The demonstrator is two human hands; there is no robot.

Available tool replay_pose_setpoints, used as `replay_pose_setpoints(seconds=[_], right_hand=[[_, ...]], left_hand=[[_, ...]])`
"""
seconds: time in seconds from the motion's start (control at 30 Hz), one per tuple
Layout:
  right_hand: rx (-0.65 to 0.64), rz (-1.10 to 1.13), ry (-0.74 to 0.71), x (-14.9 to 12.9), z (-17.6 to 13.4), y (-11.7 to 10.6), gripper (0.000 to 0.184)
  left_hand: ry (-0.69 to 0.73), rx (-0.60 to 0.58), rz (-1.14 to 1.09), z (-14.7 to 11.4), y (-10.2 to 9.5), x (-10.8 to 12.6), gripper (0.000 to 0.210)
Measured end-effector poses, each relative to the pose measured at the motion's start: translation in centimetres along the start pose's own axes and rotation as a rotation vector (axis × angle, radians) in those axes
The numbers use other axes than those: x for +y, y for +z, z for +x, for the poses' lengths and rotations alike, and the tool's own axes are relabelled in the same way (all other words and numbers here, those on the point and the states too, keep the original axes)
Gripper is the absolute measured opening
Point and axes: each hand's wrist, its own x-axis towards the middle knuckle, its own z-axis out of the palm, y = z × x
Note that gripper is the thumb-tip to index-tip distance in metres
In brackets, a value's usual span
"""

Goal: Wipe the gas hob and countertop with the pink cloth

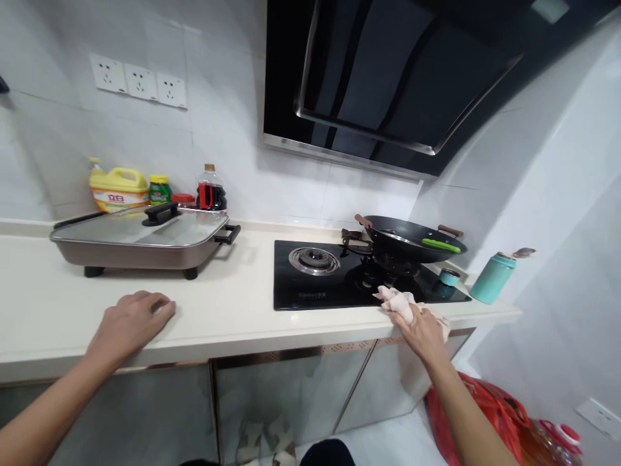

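Observation:
My left hand (133,318) rests on the white countertop (237,294) near its front edge, fingers loosely curled in and nothing seen in them. It lies in front of an electric pan (126,255) with a glass lid. My right hand (421,329) grips a pale pink cloth (400,301), pressing it on the front edge of the black gas stove (334,288). Part of the cloth hangs past the hand on the right. A black wok (412,238) with wooden handles sits on the right burner, holding something with a bright green handle (440,245).
A teal bottle (493,278) and a small teal cup (449,277) stand at the right. Behind the pan are a yellow detergent jug (119,189), a green jar (159,190) and a dark sauce bottle (211,189). A range hood (369,77) hangs above; a red bag (485,414) lies below.

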Motion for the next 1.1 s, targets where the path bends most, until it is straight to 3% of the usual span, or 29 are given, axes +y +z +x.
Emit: replay_pose_setpoints(seconds=[0.1, 0.3, 0.37, 0.47, 0.53, 0.63, 0.7, 0.83, 0.93, 1.1], right_hand=[[-0.057, 0.1, -0.051, -5.8, -2.1, -1.6, 0.062], [-0.079, 0.365, -0.369, -20.9, -7.9, -4.6, 0.06], [-0.096, 0.442, -0.461, -25.2, -9.8, -5.4, 0.069], [-0.154, 0.51, -0.638, -29.8, -11.9, -6.1, 0.081], [-0.188, 0.532, -0.746, -31.5, -12.7, -6.2, 0.073], [-0.13, 0.553, -0.795, -32.3, -13.0, -5.4, 0.049], [-0.047, 0.547, -0.794, -32.2, -12.6, -4.4, 0.043], [0.032, 0.514, -0.755, -30.6, -11.4, -2.5, 0.076], [0.086, 0.488, -0.736, -27.6, -10.3, -1.0, 0.09], [0.153, 0.419, -0.725, -19.7, -8.2, 1.8, 0.079]], left_hand=[[-0.008, -0.011, 0.002, -0.4, -0.6, 0.7, 0.048], [-0.008, -0.015, 0.01, -1.2, -1.6, 1.8, 0.047], [-0.004, -0.018, 0.004, -1.3, -1.8, 1.9, 0.047], [-0.019, 0.006, -0.014, -1.4, -1.8, 1.9, 0.048], [-0.031, 0.028, -0.024, -1.4, -1.8, 1.8, 0.047], [-0.037, 0.055, -0.032, -1.3, -1.8, 1.6, 0.046], [-0.042, 0.064, -0.043, -1.3, -1.8, 1.5, 0.047], [-0.055, 0.065, -0.052, -1.3, -1.8, 1.3, 0.049], [-0.057, 0.058, -0.036, -1.3, -1.8, 1.2, 0.048], [-0.048, 0.002, -0.014, -0.9, -1.9, 1.1, 0.049]])
